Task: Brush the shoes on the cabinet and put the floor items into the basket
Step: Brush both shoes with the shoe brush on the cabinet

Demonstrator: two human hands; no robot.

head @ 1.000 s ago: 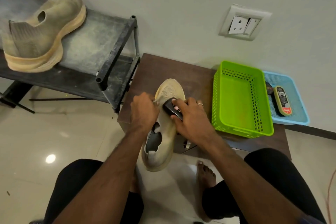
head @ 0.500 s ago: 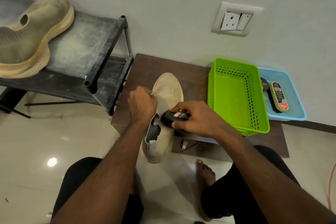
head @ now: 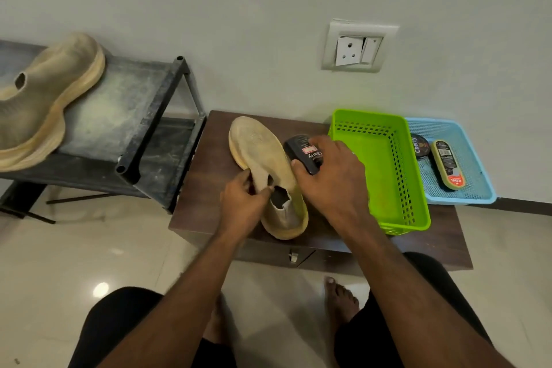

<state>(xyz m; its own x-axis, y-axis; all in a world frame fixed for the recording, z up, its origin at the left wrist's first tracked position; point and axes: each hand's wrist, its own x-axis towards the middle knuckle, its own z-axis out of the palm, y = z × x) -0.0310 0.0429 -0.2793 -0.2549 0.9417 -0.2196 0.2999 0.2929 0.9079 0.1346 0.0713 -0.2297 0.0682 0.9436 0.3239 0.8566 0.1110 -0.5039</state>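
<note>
Since half a second ago you have carried the beige shoe [head: 265, 164] back onto the top of the dark brown cabinet [head: 209, 188], where it lies tilted onto its side with part of the sole facing up and the toe pointing toward the wall; before, its heel hung out past the front edge. Your left hand [head: 243, 203] is closed on the shoe's collar, thumb and fingers pinching the knit fabric beside the opening, which sits just right of that pinch. Your right hand [head: 331, 182] is wrapped around the black brush [head: 304, 154], fingers curled over its back, with a red-and-white label and the word "Cherry" showing past your thumb. That brush lies against the shoe's right flank, just beyond your left-hand pinch and toward the wall from it; I cannot tell whether the bristles are pressing the fabric.

Immediately right of your right hand stands the green basket [head: 418, 188], on the same cabinet top. Past it, farther right, a blue basket [head: 478, 188] holds a round polish tin [head: 419, 146] and an oval shoe brush [head: 446, 164] side by side. Well off to the left of your left hand, the second shoe [head: 44, 101] rests on the grey rack shelf [head: 119, 110].
</note>
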